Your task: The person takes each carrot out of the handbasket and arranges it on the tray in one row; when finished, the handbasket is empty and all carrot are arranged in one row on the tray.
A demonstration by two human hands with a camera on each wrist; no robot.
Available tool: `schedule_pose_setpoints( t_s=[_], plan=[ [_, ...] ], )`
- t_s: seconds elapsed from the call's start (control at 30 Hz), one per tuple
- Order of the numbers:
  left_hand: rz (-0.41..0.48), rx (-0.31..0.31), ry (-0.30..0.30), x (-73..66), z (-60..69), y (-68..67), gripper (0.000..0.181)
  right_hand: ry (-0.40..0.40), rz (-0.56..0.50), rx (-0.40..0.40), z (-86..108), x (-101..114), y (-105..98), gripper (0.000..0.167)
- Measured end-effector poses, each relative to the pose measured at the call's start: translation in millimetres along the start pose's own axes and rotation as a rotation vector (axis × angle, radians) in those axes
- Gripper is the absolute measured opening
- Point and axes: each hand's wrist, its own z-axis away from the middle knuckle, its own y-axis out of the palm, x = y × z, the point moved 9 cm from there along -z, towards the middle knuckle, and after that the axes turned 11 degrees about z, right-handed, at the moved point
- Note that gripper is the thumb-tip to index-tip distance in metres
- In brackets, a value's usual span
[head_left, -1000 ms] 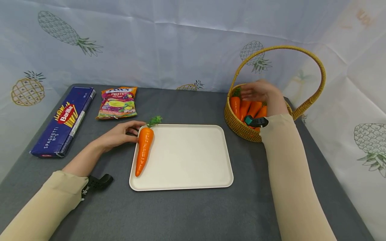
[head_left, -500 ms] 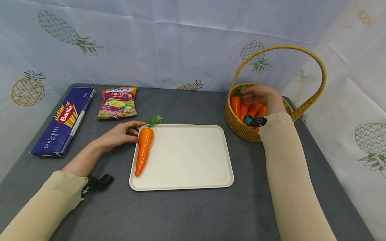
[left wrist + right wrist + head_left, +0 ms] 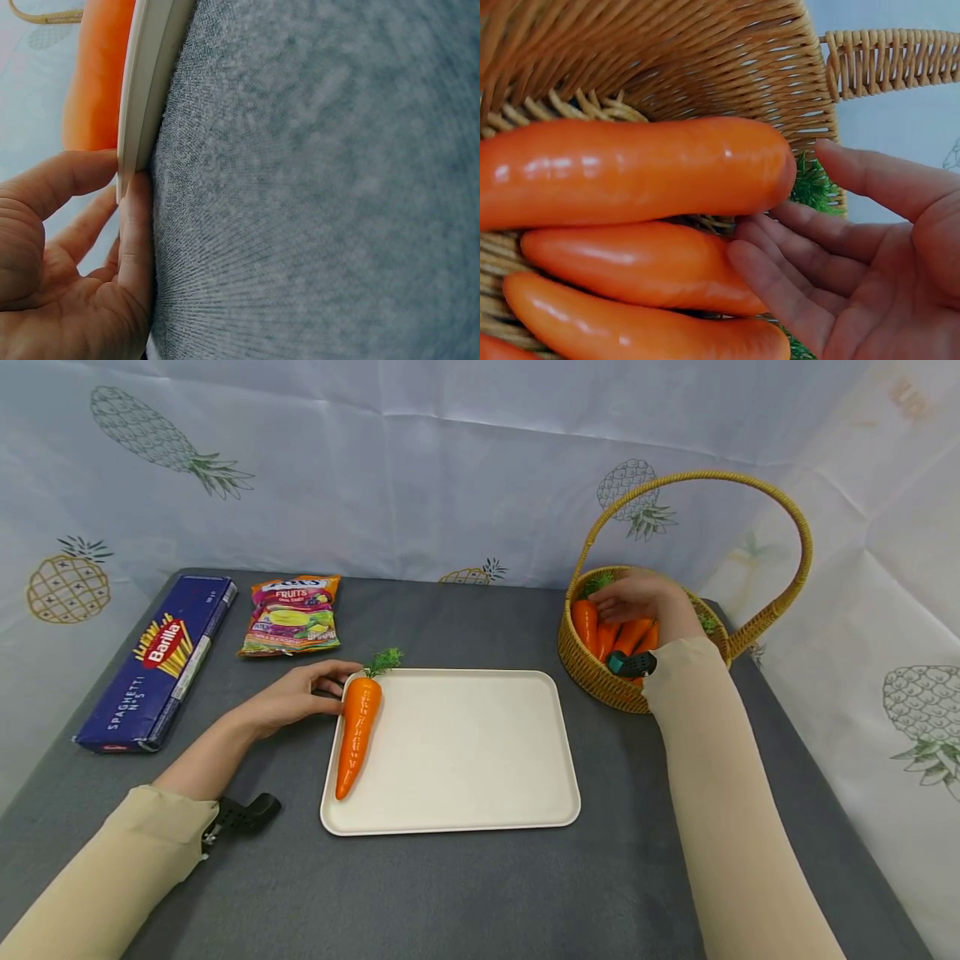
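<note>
My left hand pinches the left rim of a cream rectangular tray; in the left wrist view its thumb lies on the rim and a finger beneath. An orange carrot with a green top lies on the tray beside that hand. My right hand is inside a wicker basket of several carrots. In the right wrist view, its fingers reach against the blunt leafy end of the uppermost carrot, thumb held apart. That carrot's green top is partly hidden.
A blue spaghetti box lies at the far left, with a colourful candy bag beside it. The basket's tall handle arches over my right hand. A pineapple-print cloth hangs behind the grey table.
My right hand has shifted slightly left and lower within the basket, toward the leftmost carrot's leafy end. My left hand stays at the tray rim.
</note>
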Motion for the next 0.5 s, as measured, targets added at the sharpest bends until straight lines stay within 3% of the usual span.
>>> schedule_pose_setpoints(
  t_s=[0.2,0.33,0.5],
  plan=[
    [0.013,0.002,-0.006,-0.8,0.4,1.0,0.066,-0.056,0.106,0.021,-1.8,3.7,0.6,0.042],
    [0.010,0.001,-0.009,-0.1,0.7,0.7,0.066,-0.057,0.184,0.019,-3.0,4.6,3.7,0.050],
    [0.005,-0.003,-0.011,1.1,1.0,0.6,0.066,-0.060,0.209,0.025,-4.3,6.1,8.1,0.054]
  ],
)
